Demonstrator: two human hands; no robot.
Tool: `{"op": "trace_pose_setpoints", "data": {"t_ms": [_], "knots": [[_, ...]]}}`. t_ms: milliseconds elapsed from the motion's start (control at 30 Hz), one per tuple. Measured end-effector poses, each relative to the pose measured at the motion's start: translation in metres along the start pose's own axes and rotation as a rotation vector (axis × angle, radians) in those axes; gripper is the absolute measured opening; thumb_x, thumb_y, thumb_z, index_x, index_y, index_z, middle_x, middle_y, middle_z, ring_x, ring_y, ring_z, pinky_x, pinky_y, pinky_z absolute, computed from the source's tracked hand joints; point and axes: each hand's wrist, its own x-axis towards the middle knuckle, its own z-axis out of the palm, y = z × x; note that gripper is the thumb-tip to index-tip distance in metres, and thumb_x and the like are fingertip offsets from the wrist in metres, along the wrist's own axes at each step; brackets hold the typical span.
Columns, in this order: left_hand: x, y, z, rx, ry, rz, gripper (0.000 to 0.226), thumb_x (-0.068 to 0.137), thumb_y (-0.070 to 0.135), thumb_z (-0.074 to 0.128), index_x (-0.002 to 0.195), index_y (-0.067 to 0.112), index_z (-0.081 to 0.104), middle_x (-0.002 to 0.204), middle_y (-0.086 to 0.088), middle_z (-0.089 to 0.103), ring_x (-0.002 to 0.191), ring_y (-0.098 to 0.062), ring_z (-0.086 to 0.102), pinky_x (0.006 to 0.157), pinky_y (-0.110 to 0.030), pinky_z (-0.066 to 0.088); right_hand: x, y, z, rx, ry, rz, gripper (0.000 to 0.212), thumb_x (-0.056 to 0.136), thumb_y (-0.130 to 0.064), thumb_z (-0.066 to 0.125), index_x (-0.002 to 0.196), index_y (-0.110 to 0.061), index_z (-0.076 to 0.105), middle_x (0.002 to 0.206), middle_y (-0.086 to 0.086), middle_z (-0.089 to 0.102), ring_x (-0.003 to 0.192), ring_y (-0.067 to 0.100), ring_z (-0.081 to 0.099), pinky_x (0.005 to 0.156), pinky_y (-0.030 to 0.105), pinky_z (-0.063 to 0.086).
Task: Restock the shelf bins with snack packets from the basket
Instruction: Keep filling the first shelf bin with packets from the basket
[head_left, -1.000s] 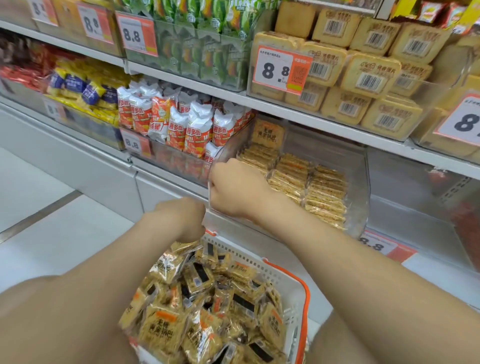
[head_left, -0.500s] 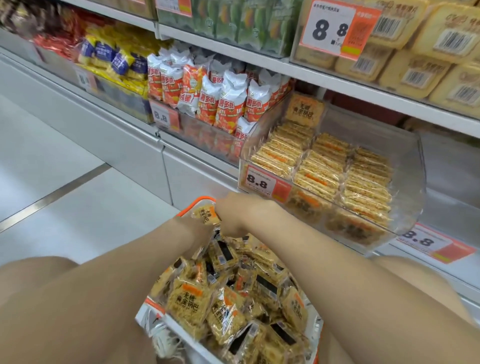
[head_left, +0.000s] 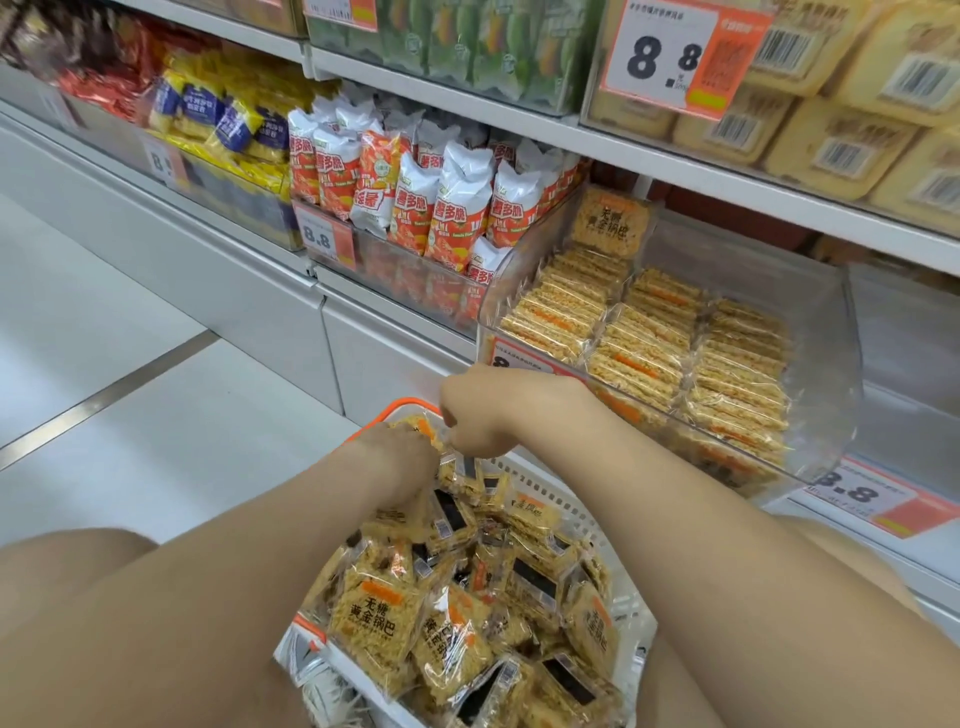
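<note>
Both hands low centre, over far end of basket (head_left: 571, 514). Left hand (head_left: 395, 460) curled round snack packet (head_left: 422, 432). Right hand (head_left: 493, 415): fingers bent down into pile, grip cannot tell. Clear bin (head_left: 831, 364) centre right, part filled, just beside basket, probably for short carry.

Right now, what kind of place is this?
Likely a shop's snack aisle: shelves lined with stocked clear bins, 8.8 price tags on the bin fronts, and a basket heaped with snack packets.
</note>
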Motion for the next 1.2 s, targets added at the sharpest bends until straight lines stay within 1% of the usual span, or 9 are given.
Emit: {"op": "trace_pose_setpoints", "data": {"t_ms": [133,267,367,567,833,933,1000,1067,1200], "knots": [[-0.003,-0.014,-0.015,-0.383,0.103,0.020,0.017,0.105,0.022,0.058,0.119,0.031,0.061,0.109,0.003,0.063,0.096,-0.022,0.061,0.084,-0.043,0.056,-0.016,0.010,-0.010,0.038,0.079,0.020,0.031,0.092,-0.008,0.056,0.065,-0.011,0.042,0.064,0.007,0.043,0.058,0.026,0.038,0.054,0.034,0.032],[-0.022,-0.016,-0.046,-0.722,0.270,0.084,0.038,0.109,0.028,0.042,0.146,0.036,0.050,0.140,0.000,0.061,0.126,-0.030,0.058,0.106,-0.050,0.049,-0.046,0.024,-0.030,0.235,0.266,0.112,0.023,0.088,-0.001,0.055,0.066,-0.007,0.050,0.065,0.013,0.057,0.050,0.030,0.067,0.048,0.043,0.061],[-0.044,-0.011,-0.071,-0.930,0.343,0.173,0.043,0.112,0.035,0.042,0.155,0.036,0.044,0.148,0.005,0.057,0.133,-0.021,0.054,0.113,-0.042,0.044,-0.067,0.037,-0.040,0.304,0.343,0.205,0.019,0.090,-0.010,0.060,0.072,-0.006,0.060,0.067,0.015,0.064,0.053,0.029,0.072,0.053,0.047,0.064],[-0.067,0.006,-0.105,-1.180,0.764,0.290,0.018,0.097,0.034,0.075,0.108,0.026,0.063,0.089,0.010,0.077,0.081,-0.001,0.069,0.073,-0.020,0.049,-0.100,0.065,-0.054,0.582,0.287,0.214,0.032,0.087,-0.037,0.078,0.105,-0.011,0.075,0.072,0.004,0.078,0.068,0.018,0.077,0.069,0.042,0.067],[-0.061,0.023,-0.142,-1.174,1.181,0.195,0.007,0.098,0.030,0.072,0.105,0.030,0.074,0.100,0.016,0.075,0.098,-0.003,0.068,0.088,-0.028,0.054,-0.112,0.107,-0.052,0.920,0.384,0.110,0.019,0.091,-0.020,0.081,0.107,-0.022,0.072,0.065,-0.013,0.066,0.070,0.008,0.067,0.064,0.030,0.052],[-0.055,0.021,-0.155,-1.155,1.247,-0.017,0.033,0.105,0.013,0.053,0.135,0.024,0.062,0.134,0.012,0.065,0.126,-0.006,0.058,0.105,-0.026,0.044,-0.100,0.122,-0.049,1.049,0.518,0.224,0.037,0.093,-0.023,0.079,0.126,-0.021,0.064,0.085,-0.014,0.059,0.086,0.013,0.071,0.067,0.029,0.055],[-0.047,0.017,-0.160,-1.154,1.181,-0.114,0.048,0.101,0.000,0.048,0.146,0.017,0.052,0.147,0.002,0.056,0.138,-0.016,0.050,0.110,-0.027,0.037,-0.091,0.130,-0.047,1.130,0.600,0.318,0.065,0.095,-0.025,0.076,0.152,-0.015,0.047,0.123,-0.001,0.065,0.115,0.024,0.068,0.092,0.041,0.058],[-0.039,0.016,-0.161,-1.081,1.103,-0.142,0.053,0.098,-0.004,0.048,0.148,0.014,0.048,0.150,-0.003,0.053,0.141,-0.021,0.047,0.110,-0.029,0.036,-0.082,0.137,-0.042,1.198,0.668,0.366,0.071,0.099,-0.024,0.071,0.159,-0.013,0.036,0.153,0.008,0.051,0.136,0.032,0.054,0.110,0.048,0.046],[-0.021,0.016,-0.156,-0.744,1.052,-0.078,0.038,0.102,0.007,0.050,0.139,0.013,0.056,0.135,-0.008,0.059,0.128,-0.028,0.052,0.108,-0.044,0.044,-0.066,0.144,-0.030,1.271,0.778,0.466,0.068,0.104,-0.021,0.064,0.162,-0.012,0.029,0.161,0.008,0.040,0.145,0.030,0.042,0.114,0.044,0.038]]}}
